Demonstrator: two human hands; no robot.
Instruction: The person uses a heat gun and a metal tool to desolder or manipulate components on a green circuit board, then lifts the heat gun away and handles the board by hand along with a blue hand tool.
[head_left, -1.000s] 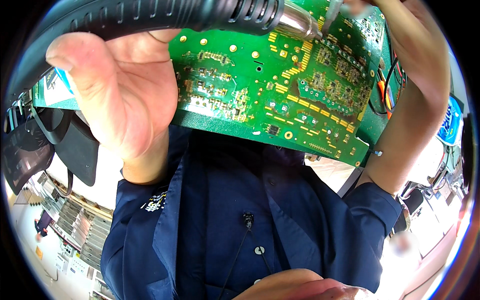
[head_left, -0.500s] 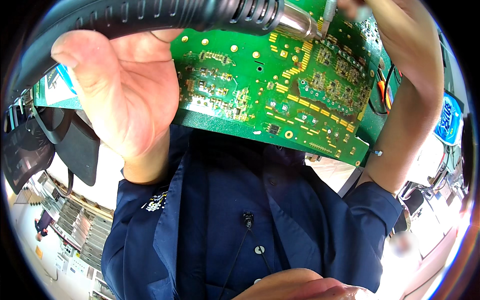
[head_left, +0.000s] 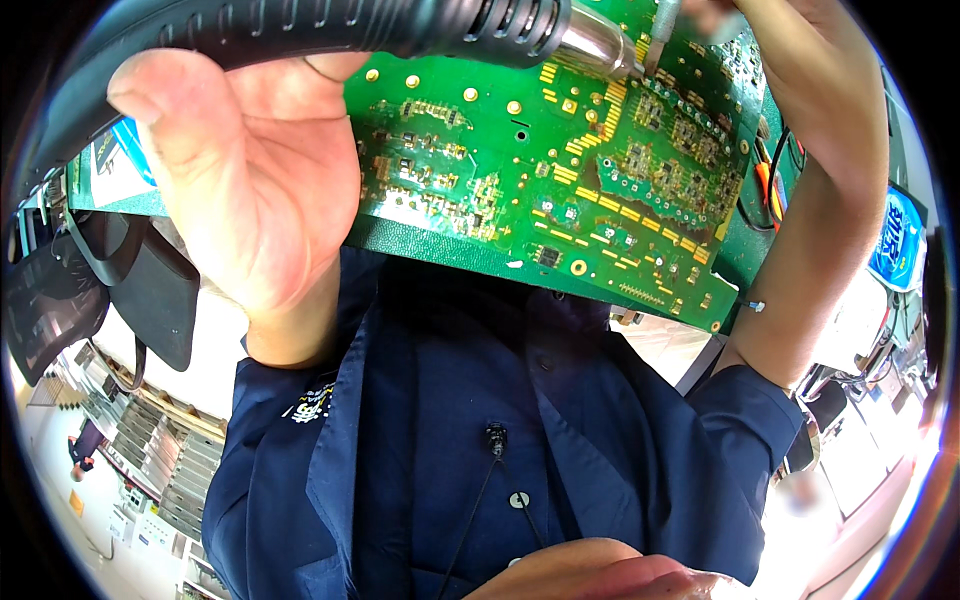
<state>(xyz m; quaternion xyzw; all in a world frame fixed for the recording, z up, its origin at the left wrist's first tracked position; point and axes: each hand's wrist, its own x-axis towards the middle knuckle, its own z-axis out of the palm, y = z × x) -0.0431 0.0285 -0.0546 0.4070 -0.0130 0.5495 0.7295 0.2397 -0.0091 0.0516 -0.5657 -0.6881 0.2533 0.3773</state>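
A large green circuit board with gold pads and small parts lies across the upper middle. My left hand is closed round the black ribbed handle of a hot air gun, palm toward me and fingers mostly hidden behind it. The gun's metal nozzle points at the board's upper right part. From the upper right my right hand, partly blurred and cut off, holds a slim silver-grey tool. Its narrow tip is beside the nozzle's end, at the board's surface. The tool's exact kind is unclear.
The board rests on a green mat. Orange-handled tools and a dark cable lie beside my right forearm. Blue-white packs sit at the far right. A black strapped item hangs at left. Another person is far off.
The slim tool's tip has shifted slightly to the right, away from the nozzle. My left thumb has risen a little. The board and the gun stay almost where they were.
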